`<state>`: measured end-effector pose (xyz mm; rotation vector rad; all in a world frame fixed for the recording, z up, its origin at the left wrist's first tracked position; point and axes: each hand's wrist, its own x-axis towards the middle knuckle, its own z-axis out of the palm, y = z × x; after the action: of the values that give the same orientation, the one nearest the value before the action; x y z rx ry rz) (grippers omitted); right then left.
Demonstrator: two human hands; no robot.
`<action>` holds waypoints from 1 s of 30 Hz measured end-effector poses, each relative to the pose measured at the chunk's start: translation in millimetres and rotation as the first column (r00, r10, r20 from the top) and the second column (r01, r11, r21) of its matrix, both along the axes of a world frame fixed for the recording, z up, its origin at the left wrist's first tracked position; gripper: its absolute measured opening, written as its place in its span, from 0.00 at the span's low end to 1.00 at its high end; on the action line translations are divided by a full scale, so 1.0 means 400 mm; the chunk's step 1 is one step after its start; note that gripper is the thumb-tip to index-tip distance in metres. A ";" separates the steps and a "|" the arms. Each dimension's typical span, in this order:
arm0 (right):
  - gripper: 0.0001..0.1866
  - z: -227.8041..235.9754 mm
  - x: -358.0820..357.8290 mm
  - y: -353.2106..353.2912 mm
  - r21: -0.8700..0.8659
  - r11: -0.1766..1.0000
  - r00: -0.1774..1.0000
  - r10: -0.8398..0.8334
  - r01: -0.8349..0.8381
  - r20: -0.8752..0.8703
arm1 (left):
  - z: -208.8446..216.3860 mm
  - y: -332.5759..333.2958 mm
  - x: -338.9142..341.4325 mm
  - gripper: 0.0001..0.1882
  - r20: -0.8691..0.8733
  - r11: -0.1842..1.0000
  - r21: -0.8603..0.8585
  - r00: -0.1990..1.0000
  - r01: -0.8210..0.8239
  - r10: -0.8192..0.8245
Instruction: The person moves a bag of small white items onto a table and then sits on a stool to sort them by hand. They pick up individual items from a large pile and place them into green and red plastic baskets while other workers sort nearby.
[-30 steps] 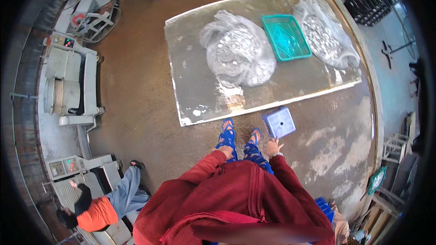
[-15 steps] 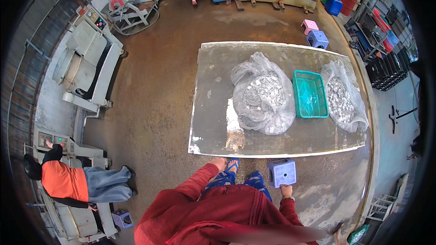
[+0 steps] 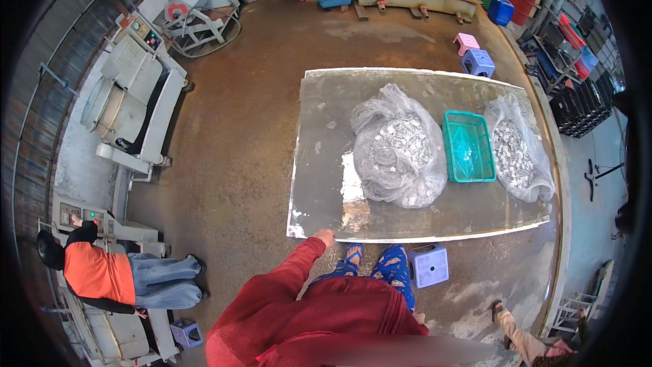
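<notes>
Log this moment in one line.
left hand: by edge of grey board | right hand: mostly hidden, near purple stool | on board: two clear bags of silvery pieces, green basket

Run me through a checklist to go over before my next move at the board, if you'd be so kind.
1. Left grip by the board's near edge: ok.
2. Right grip free of any object: cannot tell, mostly hidden.
3. Left bag within the board's outline: ok.
4. Basket upright between the bags: ok.
5. Right bag inside the board's right edge: not ok, its corner appears to overlap that edge.
6. Stool upright, seat up: ok.
</notes>
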<state>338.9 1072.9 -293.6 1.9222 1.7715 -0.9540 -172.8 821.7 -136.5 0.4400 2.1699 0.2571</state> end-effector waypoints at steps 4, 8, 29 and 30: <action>0.19 0.082 -0.071 0.137 -0.002 0.929 0.910 0.363 -0.371 -0.200 | -0.041 0.010 -0.012 0.19 -0.038 0.996 0.020 0.996 0.084 -0.083; 0.17 0.199 -0.177 0.261 0.013 0.999 0.868 -0.022 0.033 -0.497 | -0.112 0.074 0.002 0.18 -0.038 0.968 0.021 0.968 0.248 -0.248; 0.26 0.235 -0.467 0.877 -0.095 0.768 0.772 0.618 -0.633 -0.149 | 0.167 0.561 0.340 0.10 -0.203 0.759 -0.032 0.740 0.650 -0.641; 0.25 0.224 -0.497 0.887 -0.054 0.811 0.806 0.567 -0.583 -0.171 | 0.182 0.556 0.338 0.11 -0.182 0.721 -0.033 0.705 0.692 -0.685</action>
<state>140.2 1427.6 -204.1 1.1398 2.1550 -0.9434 -37.7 1044.0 -63.7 1.3067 2.0053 -0.1763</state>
